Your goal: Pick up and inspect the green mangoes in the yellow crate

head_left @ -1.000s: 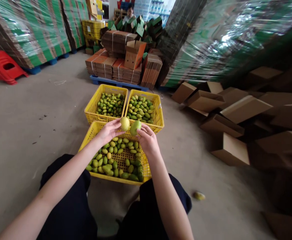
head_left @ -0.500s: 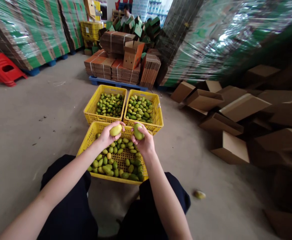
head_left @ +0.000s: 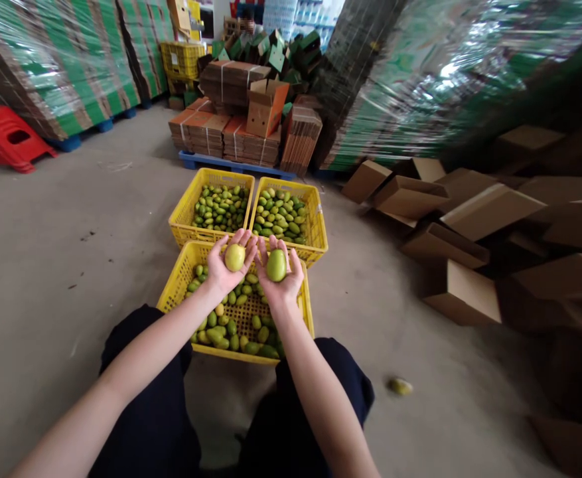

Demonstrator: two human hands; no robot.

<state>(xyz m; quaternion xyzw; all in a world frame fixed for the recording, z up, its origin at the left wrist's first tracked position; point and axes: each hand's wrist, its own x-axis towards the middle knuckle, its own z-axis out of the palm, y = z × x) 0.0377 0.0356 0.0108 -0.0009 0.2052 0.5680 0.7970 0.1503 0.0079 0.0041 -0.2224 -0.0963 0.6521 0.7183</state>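
Note:
On the upturned palm of my left hand (head_left: 219, 273) rests a yellow-green mango (head_left: 234, 257), the fingers loosely stretched around it. My right hand (head_left: 283, 289), also palm up, bears a greener mango (head_left: 276, 265). The two hands are side by side above the near yellow crate (head_left: 251, 359). Loose mangoes (head_left: 218, 335) lie in that crate, with part of its slotted floor showing; my hands and forearms hide some of them. Just beyond are a left yellow crate (head_left: 184, 211) and a right yellow crate (head_left: 317, 229), both holding many green mangoes.
Flattened cartons (head_left: 201, 133) are stacked on a blue pallet (head_left: 191, 160) ahead. Open cardboard boxes (head_left: 464, 285) pile up at the right. A red stool (head_left: 9, 136) stands far left, and a single mango (head_left: 400, 386) lies on the floor. Wrapped pallets (head_left: 81, 63) flank the space.
Both hands have turned palm up and their fingers have opened out, so the mangoes now lie on the palms. The person at the back has dropped mostly out of sight behind the boxes.

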